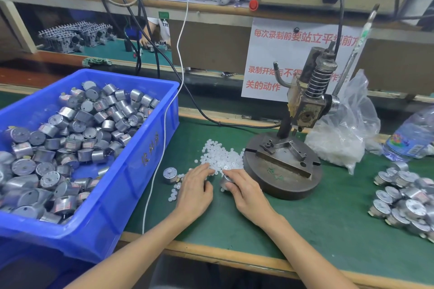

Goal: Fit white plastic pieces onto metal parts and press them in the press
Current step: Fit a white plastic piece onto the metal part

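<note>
A small silver cylindrical metal part (pixel 226 180) is gripped in the right hand (pixel 246 189). The fingers and thumb curl round its side and hold it low over the green-topped bench (pixel 305 223), at the near edge of a loose heap of small white round plastic pieces (pixel 220 156). The left hand (pixel 196 186) lies just beside the right, palm down, its fingers (pixel 206 168) stretched into the same heap and touching the pieces. Its thumb is tucked under, so I cannot tell whether a piece is pinched there. A second silver metal part (pixel 170 175) stands on the bench just left of the left hand, with a few stray white pieces around it.

Just right of the heap sits the dark metal hand press (pixel 281 166). It has a heavy round base with an angled fixture on top, a column, a spring-wound ram and a long lever slanting up to the right. Behind the press lies a clear plastic bag (pixel 340 143) that seems to hold more white pieces.

On the left, a large blue plastic crate (pixel 145 155) is heaped with similar metal parts, and a thin white cable (pixel 164 129) runs down beside its right wall. At the far right of the bench lies a pile of silver metal parts (pixel 404 195), with a clear plastic water bottle (pixel 411 136) behind it.
</note>
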